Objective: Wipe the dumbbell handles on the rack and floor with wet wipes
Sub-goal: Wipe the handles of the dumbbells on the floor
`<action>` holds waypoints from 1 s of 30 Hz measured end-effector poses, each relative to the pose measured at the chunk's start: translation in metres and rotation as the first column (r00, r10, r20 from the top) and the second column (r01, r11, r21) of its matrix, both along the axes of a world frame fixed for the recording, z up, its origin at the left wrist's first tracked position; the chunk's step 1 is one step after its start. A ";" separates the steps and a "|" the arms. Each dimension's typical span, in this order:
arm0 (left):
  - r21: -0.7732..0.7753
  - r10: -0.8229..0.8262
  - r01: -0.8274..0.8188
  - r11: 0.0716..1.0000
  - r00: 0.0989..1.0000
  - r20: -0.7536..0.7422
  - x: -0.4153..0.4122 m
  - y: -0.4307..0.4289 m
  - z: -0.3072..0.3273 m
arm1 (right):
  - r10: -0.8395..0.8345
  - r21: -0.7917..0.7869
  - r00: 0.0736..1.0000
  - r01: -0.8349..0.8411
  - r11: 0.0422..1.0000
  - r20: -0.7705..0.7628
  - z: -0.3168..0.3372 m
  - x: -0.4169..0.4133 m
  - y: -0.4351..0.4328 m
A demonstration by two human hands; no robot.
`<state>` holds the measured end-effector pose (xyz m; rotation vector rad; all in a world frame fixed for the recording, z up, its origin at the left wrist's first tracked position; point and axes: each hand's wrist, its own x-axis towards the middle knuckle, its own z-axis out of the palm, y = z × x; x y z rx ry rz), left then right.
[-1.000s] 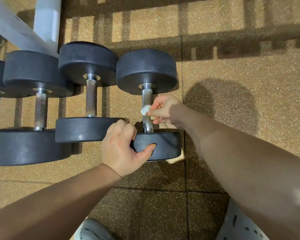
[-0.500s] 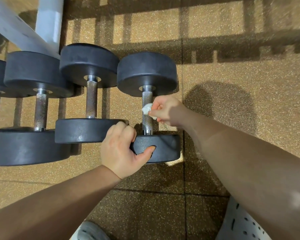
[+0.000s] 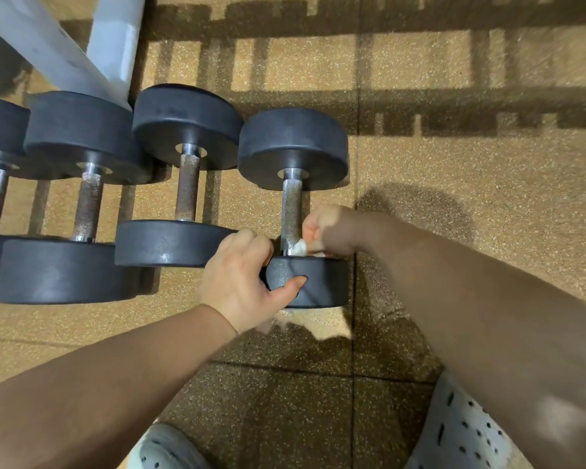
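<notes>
Several black dumbbells lie side by side on the speckled floor. The rightmost dumbbell (image 3: 293,147) has a knurled steel handle (image 3: 291,208). My left hand (image 3: 241,282) grips its near weight head (image 3: 322,282), thumb across the front face. My right hand (image 3: 325,228) pinches a small white wet wipe (image 3: 298,248) against the bottom end of that handle, just above the near head. Most of the wipe is hidden by my fingers.
Another dumbbell (image 3: 183,184) lies close on the left, touching my left knuckles, with two more (image 3: 82,198) beyond it. A white rack leg (image 3: 82,52) stands at the upper left. My light perforated shoes (image 3: 464,431) are at the bottom edge.
My right hand has slid the wipe down the handle from its middle to the near end. My left hand keeps its hold on the weight head.
</notes>
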<state>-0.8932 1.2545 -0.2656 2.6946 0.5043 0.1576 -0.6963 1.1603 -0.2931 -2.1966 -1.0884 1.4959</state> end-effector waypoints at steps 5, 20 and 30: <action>-0.040 -0.134 0.130 0.991 0.980 -0.150 0.004 0.018 0.016 | -0.237 0.236 0.969 0.214 0.948 0.073 0.024 -0.001 0.028; 0.078 0.280 -0.280 0.957 0.960 0.018 -0.060 0.154 0.020 | -0.314 0.427 0.915 0.187 0.885 0.251 0.047 -0.045 0.146; -0.113 0.263 -0.244 0.963 0.942 0.207 -0.060 0.167 -0.004 | 0.092 0.273 0.860 -0.259 0.927 0.502 0.004 -0.060 0.225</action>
